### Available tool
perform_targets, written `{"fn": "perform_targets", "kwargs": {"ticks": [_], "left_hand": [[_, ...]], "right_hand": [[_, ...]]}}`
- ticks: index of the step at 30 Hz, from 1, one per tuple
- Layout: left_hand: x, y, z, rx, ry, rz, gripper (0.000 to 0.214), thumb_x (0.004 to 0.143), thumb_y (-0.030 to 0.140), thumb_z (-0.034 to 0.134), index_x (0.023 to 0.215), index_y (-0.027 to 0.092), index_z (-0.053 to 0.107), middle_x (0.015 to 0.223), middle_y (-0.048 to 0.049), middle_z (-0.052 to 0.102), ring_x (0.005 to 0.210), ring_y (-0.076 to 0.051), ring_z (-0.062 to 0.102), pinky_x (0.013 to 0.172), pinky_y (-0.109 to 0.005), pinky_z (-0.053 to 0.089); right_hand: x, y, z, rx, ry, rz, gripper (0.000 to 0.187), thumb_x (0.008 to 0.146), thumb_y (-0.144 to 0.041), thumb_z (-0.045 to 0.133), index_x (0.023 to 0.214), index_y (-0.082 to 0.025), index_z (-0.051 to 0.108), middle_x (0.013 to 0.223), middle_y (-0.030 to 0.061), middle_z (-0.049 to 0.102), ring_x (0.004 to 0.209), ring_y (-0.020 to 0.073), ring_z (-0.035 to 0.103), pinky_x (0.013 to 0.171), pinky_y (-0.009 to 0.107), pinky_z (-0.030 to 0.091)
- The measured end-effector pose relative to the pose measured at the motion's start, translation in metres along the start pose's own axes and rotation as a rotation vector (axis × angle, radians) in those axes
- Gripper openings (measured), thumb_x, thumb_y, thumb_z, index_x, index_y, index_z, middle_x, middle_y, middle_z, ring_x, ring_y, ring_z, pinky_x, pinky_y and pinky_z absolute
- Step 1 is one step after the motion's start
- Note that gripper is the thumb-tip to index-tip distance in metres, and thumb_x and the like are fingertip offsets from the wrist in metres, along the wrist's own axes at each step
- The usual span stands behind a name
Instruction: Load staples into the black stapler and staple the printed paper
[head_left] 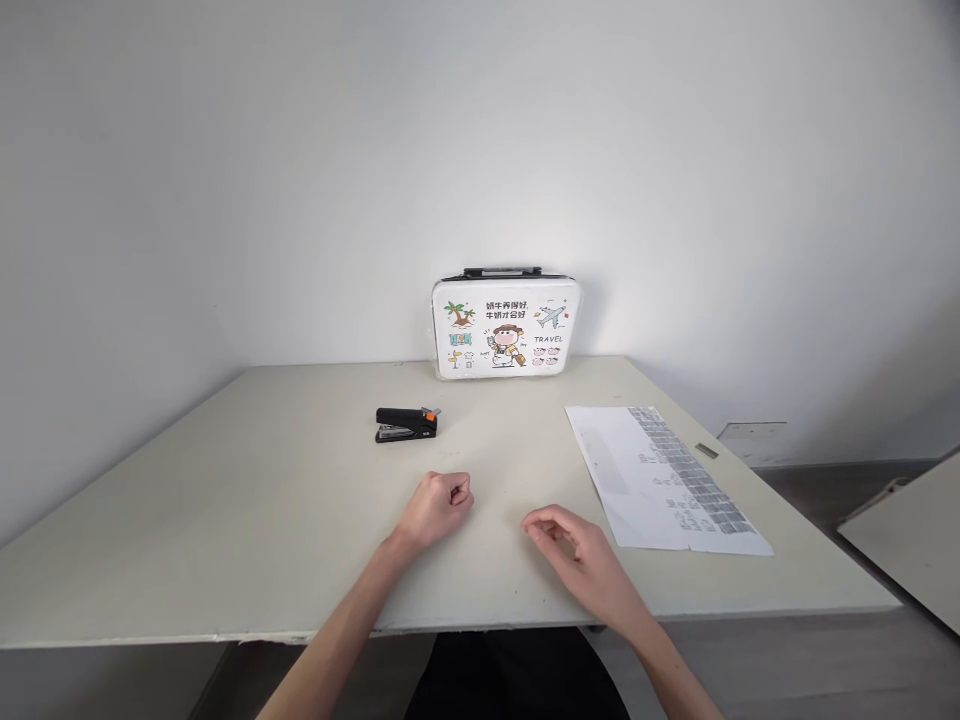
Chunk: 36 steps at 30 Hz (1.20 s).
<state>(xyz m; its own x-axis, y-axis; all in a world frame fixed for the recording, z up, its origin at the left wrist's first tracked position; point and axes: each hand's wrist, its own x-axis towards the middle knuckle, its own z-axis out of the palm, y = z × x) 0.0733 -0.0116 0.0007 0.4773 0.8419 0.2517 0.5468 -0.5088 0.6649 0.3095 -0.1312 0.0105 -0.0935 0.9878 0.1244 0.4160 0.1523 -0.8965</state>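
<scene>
Left hand (437,508) first: fingers folded into a loose fist, nothing showing in them, sitting just on the near side of the stapler, not touching it. Right hand (589,560), nearer the person and to the stapler's right: fingers curled, thumb and index tips close; whether they meet, I can't tell. And here's the black stapler (406,424), on its base on the desk (225,500), mouth to the left, orange part at the other end. For a clean grip, I'd say uncurl the left fingers first and wrap the body from above, well clear of that mouth. Well to the stapler's right lies a printed paper sheet (616,480), best steadied with a flat right palm, no creasing. Behind the stapler and rightward, a cartoon-printed carry case (506,330) stands upright, handle on top.
</scene>
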Motion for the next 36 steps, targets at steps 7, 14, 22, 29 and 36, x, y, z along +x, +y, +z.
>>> {"fn": "perform_targets", "kwargs": {"ticks": [7,14,22,29,36], "left_hand": [[-0.002,-0.005,0.001,-0.007,-0.003,0.001,0.026,0.071,0.014,0.045,0.066,0.023,0.021,0.062,0.0064,0.024,0.063,-0.013,0.017,0.055,-0.027,0.017],[-0.003,-0.004,0.000,-0.011,-0.009,-0.002,0.025,0.070,0.014,0.044,0.065,0.023,0.021,0.061,0.0063,0.025,0.063,-0.013,0.017,0.055,-0.027,0.017],[-0.001,-0.005,-0.002,0.018,0.061,-0.013,0.029,0.079,0.018,0.048,0.065,0.023,0.024,0.059,0.0070,0.027,0.059,-0.012,0.021,0.054,-0.026,0.022],[0.003,-0.008,-0.006,0.126,0.258,0.033,0.015,0.094,0.037,0.055,0.091,0.023,0.055,0.097,-0.0057,0.065,0.096,-0.023,0.059,0.092,-0.038,0.046],[-0.005,-0.015,-0.005,0.326,0.049,0.050,0.035,0.096,0.044,0.061,0.126,0.025,0.062,0.148,-0.0083,0.059,0.142,-0.031,0.046,0.119,-0.052,0.030]], "right_hand": [[-0.011,0.058,-0.051,-0.303,0.325,0.066,0.043,0.100,-0.058,0.046,0.123,-0.027,0.066,0.135,0.0096,0.068,0.114,0.0297,0.067,0.076,0.036,0.057],[-0.038,0.119,-0.089,-0.701,0.369,0.090,0.062,0.101,-0.060,0.036,0.145,-0.023,0.059,0.159,0.0076,0.049,0.150,0.0326,0.040,0.123,0.056,0.032],[-0.057,0.069,-0.019,-0.693,0.254,0.005,0.056,0.103,-0.055,0.042,0.150,-0.029,0.057,0.160,0.0027,0.045,0.148,0.0342,0.043,0.121,0.059,0.037],[-0.074,0.003,0.037,-0.260,-0.039,-0.104,0.055,0.102,-0.050,0.054,0.155,-0.047,0.044,0.162,-0.0050,0.043,0.144,0.0298,0.050,0.108,0.045,0.055],[-0.058,0.032,-0.035,-0.340,0.179,0.017,0.053,0.102,-0.050,0.049,0.151,-0.033,0.052,0.164,0.0022,0.042,0.148,0.0308,0.044,0.113,0.051,0.049]]}}
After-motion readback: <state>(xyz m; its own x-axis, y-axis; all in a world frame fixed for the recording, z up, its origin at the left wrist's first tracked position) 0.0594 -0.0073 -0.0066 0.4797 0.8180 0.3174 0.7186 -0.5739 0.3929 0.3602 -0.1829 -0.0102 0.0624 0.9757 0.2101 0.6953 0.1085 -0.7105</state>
